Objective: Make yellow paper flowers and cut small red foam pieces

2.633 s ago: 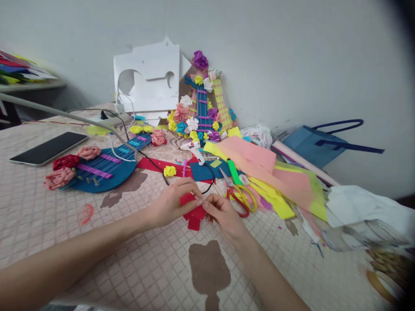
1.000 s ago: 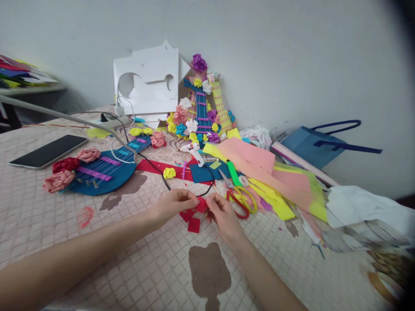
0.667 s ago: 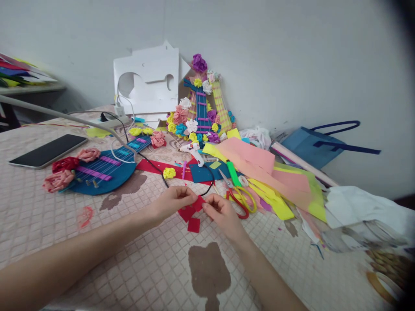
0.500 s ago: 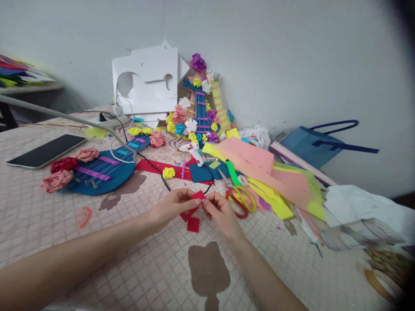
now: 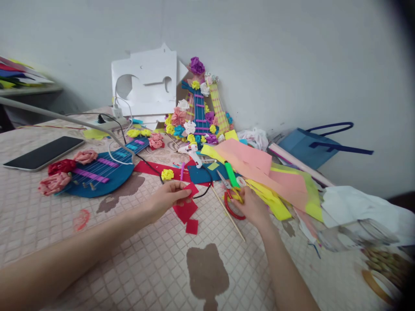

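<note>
Scissors point(image 5: 226, 183) sit at the right hand point(image 5: 253, 207), the nearer of the two hands, long axis slanting from handles at its fingers away and leftward to the tips; fingers half-curled on the handles, firm grip or not can't tell. Left hand point(image 5: 169, 193), left of the scissors, pinches a red piece point(image 5: 192, 188), thumb closed against fingers. More red pieces point(image 5: 192, 226) on desk point(image 5: 145, 268), just nearside of it.

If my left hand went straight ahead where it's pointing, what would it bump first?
Probably the black cord, just past the red piece your left hand holds. Height is unclear, so it might pass over.
</note>
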Motion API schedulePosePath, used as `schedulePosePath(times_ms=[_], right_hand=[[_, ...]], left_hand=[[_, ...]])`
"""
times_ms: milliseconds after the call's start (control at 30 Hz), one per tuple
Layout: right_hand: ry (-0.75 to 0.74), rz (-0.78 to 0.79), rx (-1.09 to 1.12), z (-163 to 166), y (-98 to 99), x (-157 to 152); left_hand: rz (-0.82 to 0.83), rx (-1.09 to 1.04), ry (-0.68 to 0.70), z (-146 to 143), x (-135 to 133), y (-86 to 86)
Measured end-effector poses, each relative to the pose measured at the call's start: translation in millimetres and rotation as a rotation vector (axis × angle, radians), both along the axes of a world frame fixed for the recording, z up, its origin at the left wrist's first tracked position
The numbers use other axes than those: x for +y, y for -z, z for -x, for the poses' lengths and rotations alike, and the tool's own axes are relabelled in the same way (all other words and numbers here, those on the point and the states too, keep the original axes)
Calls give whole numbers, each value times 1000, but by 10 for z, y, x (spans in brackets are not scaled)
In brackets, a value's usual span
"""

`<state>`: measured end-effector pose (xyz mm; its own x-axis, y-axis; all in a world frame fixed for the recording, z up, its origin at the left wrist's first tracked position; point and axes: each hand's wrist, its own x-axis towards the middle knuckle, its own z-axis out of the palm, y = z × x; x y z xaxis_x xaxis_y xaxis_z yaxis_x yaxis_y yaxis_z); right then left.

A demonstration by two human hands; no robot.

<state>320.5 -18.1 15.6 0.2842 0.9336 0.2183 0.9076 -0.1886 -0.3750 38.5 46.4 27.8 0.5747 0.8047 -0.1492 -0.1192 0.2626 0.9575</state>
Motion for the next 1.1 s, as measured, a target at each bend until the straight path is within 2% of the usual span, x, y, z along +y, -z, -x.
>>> schedulePosePath(times_ms=[300,500,600,633,700,767,900,1100], right_hand=[[-15,17,186,-91,36,22],[-70,-26,475,-102,-148,-38],[-149,-62,687,140,-232,-59],[-211,-117,884,262,-239,-69],[-282,-144,1128,535,-222,-97],[-302,-144,1263,789,-174,-134],[-326,-111,1349,1075,-74,-196],[-233,-145,1291,1108,-27,-203]], left_hand=[[-24,7,47,20,20,-61],[-21,13,60,24,35,-63],[-31,24,96,14,10,-56],[-27,35,106,9,-7,-55],[-20,58,134,0,-46,-55],[-34,84,161,-8,-82,-50],[-79,135,193,-17,-116,-16],[-46,110,178,-49,-159,65]])
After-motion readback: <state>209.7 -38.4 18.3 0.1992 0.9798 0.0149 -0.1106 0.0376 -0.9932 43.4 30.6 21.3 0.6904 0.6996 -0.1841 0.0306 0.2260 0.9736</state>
